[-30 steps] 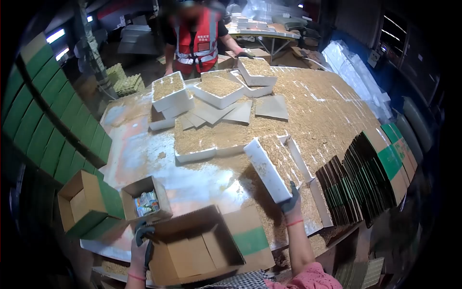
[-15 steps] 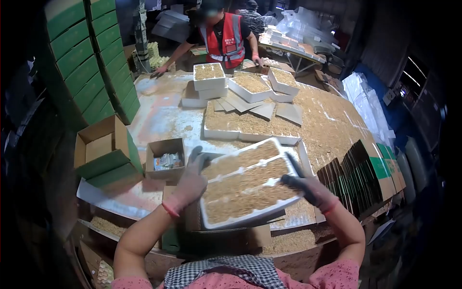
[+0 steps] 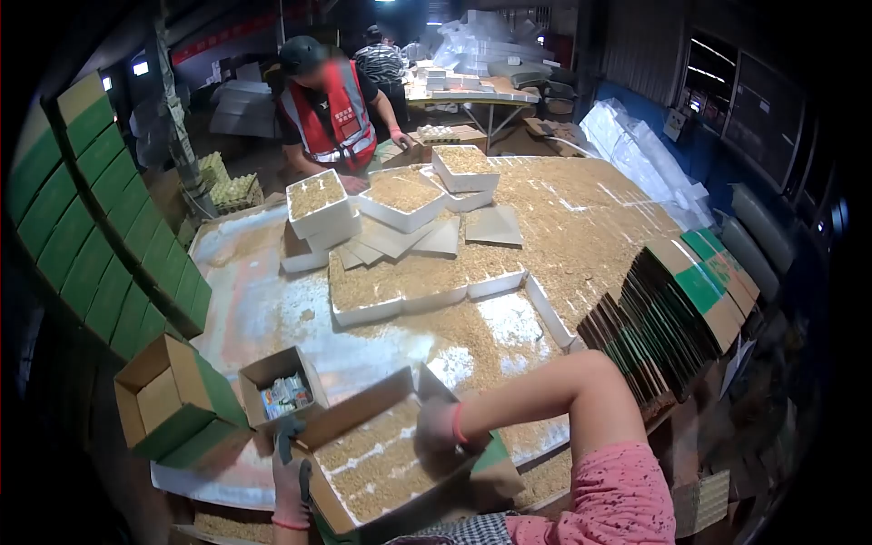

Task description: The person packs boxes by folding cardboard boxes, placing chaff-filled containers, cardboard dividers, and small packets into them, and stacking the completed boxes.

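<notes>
Worktable (image 3: 304, 295): white tray (image 3: 343, 466) now inside carton (image 3: 359, 413)

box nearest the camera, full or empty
Partly filled: a tray of tan, crumbly filling lies inside the box, below its rim.

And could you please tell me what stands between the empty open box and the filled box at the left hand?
A smaller open carton with small packets inside, as the head view shows.

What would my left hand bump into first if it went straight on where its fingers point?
Your gloved left hand would probably meet the small, open-topped brown cardboard box holding colourful little packets just ahead, though depth is unclear.
</notes>
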Tool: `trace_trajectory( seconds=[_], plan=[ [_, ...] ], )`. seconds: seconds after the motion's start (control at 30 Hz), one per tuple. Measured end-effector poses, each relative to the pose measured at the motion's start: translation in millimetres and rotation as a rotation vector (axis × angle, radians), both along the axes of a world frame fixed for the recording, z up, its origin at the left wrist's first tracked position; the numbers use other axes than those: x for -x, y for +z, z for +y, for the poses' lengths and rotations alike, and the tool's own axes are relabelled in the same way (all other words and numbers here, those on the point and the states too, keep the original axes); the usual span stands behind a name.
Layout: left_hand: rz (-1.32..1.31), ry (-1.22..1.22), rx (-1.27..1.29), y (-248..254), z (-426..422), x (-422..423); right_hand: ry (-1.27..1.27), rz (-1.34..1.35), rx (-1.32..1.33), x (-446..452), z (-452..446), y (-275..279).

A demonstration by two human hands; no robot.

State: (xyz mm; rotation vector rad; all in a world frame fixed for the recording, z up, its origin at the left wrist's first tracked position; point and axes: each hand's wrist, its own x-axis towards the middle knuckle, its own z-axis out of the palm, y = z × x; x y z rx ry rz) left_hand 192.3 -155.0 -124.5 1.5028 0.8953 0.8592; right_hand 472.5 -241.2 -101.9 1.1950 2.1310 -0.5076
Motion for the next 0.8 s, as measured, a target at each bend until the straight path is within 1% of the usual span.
trace_trajectory(
  seconds=[0.03,0.07,0.1,0.17,0.2,0.27,0.3,0.33,0.4,0.43,0.47,0.5,0.53,0.6,0.63,0.67,0.7,0.73,0.77,0.8],
  plan=[
    [0.022,-0.012,-0.047,-3,4,1,-0.007,-0.059,-0.093,4,6,-59],
    [0.043,-0.023,-0.094,-6,7,2,0.065,-0.032,-0.102,6,16,-87],
    [0.064,-0.033,-0.141,-8,10,3,-0.054,0.106,-0.019,-4,24,-76],
    [-0.138,0.010,0.116,-36,18,9,-0.237,0.385,-0.070,-30,67,41],
    [-0.135,0.029,0.113,-20,16,-2,-0.263,0.372,-0.250,-58,107,52],
    [0.064,0.057,-0.004,28,-2,-21,-0.528,0.441,-0.936,-124,195,26],
    [0.113,0.055,-0.022,38,-1,-24,-0.712,0.308,-0.926,-154,235,15],
    [0.129,0.039,-0.021,39,2,-27,-0.801,0.075,-1.071,-180,275,-22],
    [0.154,0.015,-0.019,37,6,-26,-0.928,-0.052,-1.046,-226,337,-81],
    [0.164,0.013,-0.020,36,7,-27,-0.870,-0.146,-1.017,-233,340,-90],
    [0.172,0.012,-0.026,35,8,-28,-0.886,-0.162,-1.029,-241,348,-104],
    [0.172,0.012,-0.021,35,8,-29,-0.986,0.014,-0.973,-251,354,-118],
    [0.173,0.016,-0.030,32,7,-28,-0.927,-0.077,-0.949,-255,350,-134],
    [0.135,0.017,-0.018,38,4,-29,-0.780,-0.130,-0.874,-232,316,-99],
    [0.093,0.010,-0.010,41,3,-31,-0.703,-0.102,-0.879,-226,296,-92],
    [0.136,0.009,-0.031,42,3,-30,-0.622,-0.080,-0.881,-222,270,-89],
    [0.116,-0.038,-0.019,43,4,-29,-0.568,-0.073,-0.799,-215,240,-88],
    [-0.016,0.055,0.239,29,5,-20,-0.408,-0.049,-0.992,-211,198,-106],
    [0.009,0.062,0.235,19,6,-15,-0.385,-0.025,-0.855,-192,155,-86],
    [0.033,0.069,0.232,9,7,-9,-0.411,0.037,-0.813,-184,117,-80]
  ],
)
